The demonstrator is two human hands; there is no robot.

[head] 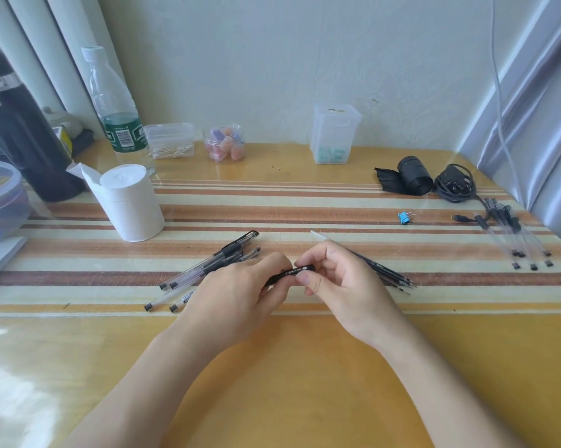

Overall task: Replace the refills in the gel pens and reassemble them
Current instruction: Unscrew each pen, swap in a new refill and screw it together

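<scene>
Both hands hold one black gel pen (293, 272) just above the striped cloth at the table's middle. My left hand (240, 292) grips its lower end; my right hand (337, 286) pinches its upper end between thumb and fingers. Behind my left hand lies a pile of several gel pens (208, 270) with clear barrels and black caps. A bundle of thin dark refills (386, 273) lies beside and partly under my right hand, with a clear refill tip (316, 235) poking out behind it. Several more clear pens (518, 240) lie at the far right.
A paper roll (130, 202), a water bottle (114, 108), a dark flask (17, 124), small clear boxes (334, 134) and a jar (224, 143) stand at the back. A blue binder clip (404, 217), a black roll (413, 174) and a cabled charger (455, 185) lie back right.
</scene>
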